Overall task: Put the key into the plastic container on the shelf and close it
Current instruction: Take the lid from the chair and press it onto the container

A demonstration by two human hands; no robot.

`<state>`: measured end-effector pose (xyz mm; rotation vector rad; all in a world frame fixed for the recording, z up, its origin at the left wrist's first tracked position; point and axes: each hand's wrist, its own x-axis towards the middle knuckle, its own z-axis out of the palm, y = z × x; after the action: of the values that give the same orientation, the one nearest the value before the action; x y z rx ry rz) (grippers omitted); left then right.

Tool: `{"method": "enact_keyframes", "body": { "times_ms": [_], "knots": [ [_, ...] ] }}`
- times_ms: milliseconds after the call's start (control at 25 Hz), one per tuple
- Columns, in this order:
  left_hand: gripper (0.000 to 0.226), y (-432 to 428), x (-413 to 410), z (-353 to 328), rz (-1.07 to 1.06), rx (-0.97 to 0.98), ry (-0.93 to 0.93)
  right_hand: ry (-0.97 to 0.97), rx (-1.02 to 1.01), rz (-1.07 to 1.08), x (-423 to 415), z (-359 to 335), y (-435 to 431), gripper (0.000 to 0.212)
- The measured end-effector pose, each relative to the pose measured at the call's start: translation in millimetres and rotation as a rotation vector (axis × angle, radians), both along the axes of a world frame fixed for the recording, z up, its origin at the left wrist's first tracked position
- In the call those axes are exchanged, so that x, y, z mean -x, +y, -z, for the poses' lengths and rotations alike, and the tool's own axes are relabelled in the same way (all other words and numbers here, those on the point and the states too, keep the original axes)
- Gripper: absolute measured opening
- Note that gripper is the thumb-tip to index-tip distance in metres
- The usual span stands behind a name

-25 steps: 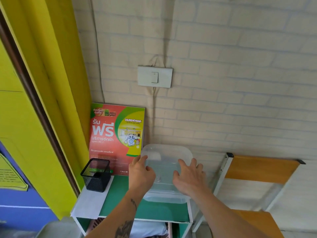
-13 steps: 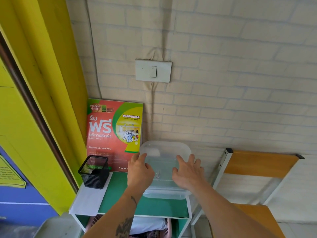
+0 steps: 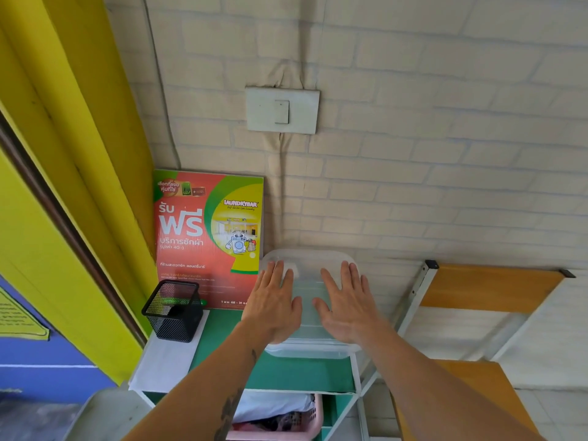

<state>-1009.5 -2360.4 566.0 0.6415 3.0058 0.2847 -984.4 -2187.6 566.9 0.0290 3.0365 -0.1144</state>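
Both hands — left hand (image 3: 274,301), right hand (image 3: 346,303) — lie flat and open, gripping nothing, on the clear plastic lidded container (image 3: 310,351) atop the green shelf (image 3: 286,372) — closing seems nearly done; the key is unseen, presumably inside.

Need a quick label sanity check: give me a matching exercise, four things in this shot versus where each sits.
Things:
1. mesh pen cup
2. plastic container
3. light switch
4. pink basket

Places:
A. on the wall above the poster
B. under both flat hands
C. shelf top, left end
D. lower shelf level

Pairs: 1-C, 2-B, 3-A, 4-D
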Motion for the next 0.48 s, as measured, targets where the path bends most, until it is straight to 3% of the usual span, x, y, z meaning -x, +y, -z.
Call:
{"method": "enact_keyframes", "body": {
  "times_ms": [480],
  "knots": [
    [0.066, 3.2, 1.9, 9.1, -0.017, 0.026, 0.047, -0.002, -0.037, 0.004, 1.2, 11.8, 4.2, 0.074]
  ]
}}
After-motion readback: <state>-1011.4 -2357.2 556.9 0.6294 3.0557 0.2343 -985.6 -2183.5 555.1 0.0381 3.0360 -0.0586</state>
